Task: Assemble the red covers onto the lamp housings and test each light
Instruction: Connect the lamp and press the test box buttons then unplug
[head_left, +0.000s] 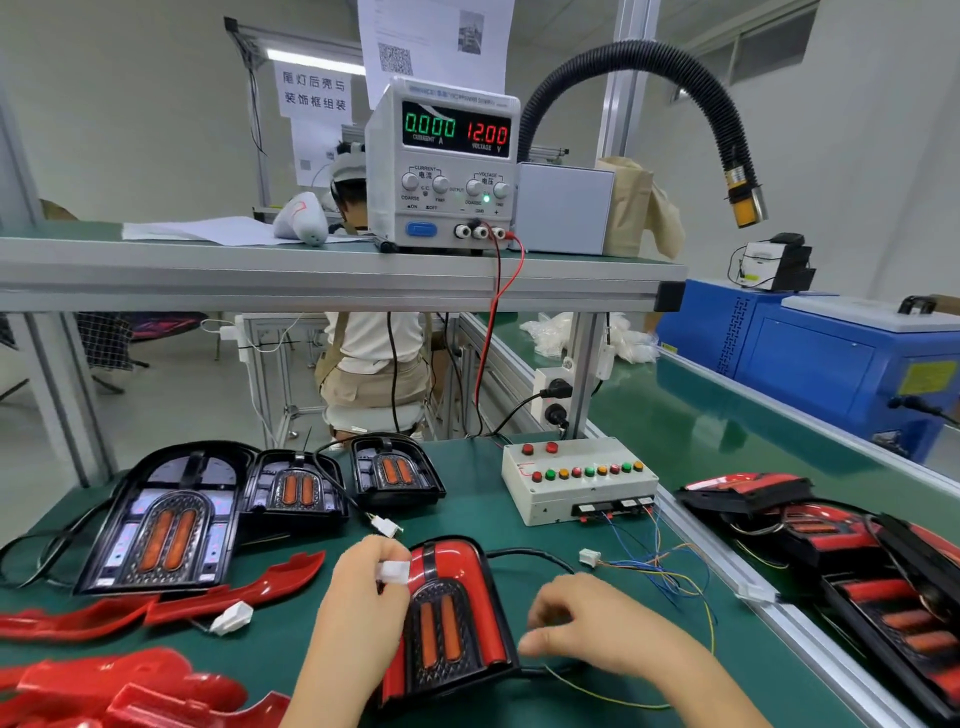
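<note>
Head view. Left hand (363, 597) pinches a white plug (395, 571) between thumb and fingertips, held at the top left edge of the covered lamp (447, 613). That lamp, with its red cover fitted, lies flat on the green table (467, 514) between both hands. Its black cable (535, 555) loops off to the right.

Right hand (587, 623) sits just right of the lamp with its fingers curled down. Can't tell if it grips anything.

Three bare housings without covers are at the back left: a large one (161, 519), a middle one (296, 488) and a small one (395, 470). Loose red covers (234, 587) lie in front of them, with more piled at the bottom left corner (104, 686).

The test box (576, 483), with a row of coloured buttons, sits behind the right hand. Thin coloured wires (660, 571) run from it to a second white plug (589, 557), which lies loose on the table.

On the shelf above, the power supply (441, 161) reads 0.000 A and 12.00 V. Finished lamps (831, 545) are stacked at the right on the conveyor side.
</note>
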